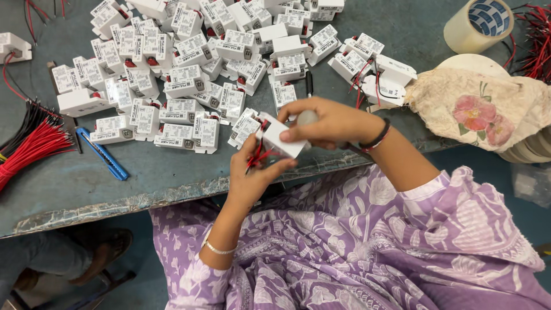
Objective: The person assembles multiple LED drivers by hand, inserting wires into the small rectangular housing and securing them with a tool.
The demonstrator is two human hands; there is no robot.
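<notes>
At the worktop's [86, 183] near edge, we pinch a small white plastic box [282, 139] with red wires [256, 156] between left hand [252, 172] at seven o'clock and right-hand fingers [298, 133] curled on top.

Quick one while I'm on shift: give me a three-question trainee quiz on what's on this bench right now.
1. True or false: the left hand grips the white box from below, with red wires at its fingers.
2. Where does the blue tool lie? A) on the floral cloth B) on the table, left of the hands C) inside the tape roll
3. Fill in: the right hand wears a ____ at the wrist.

Key: 1 true; 2 B; 3 bangle.
</notes>
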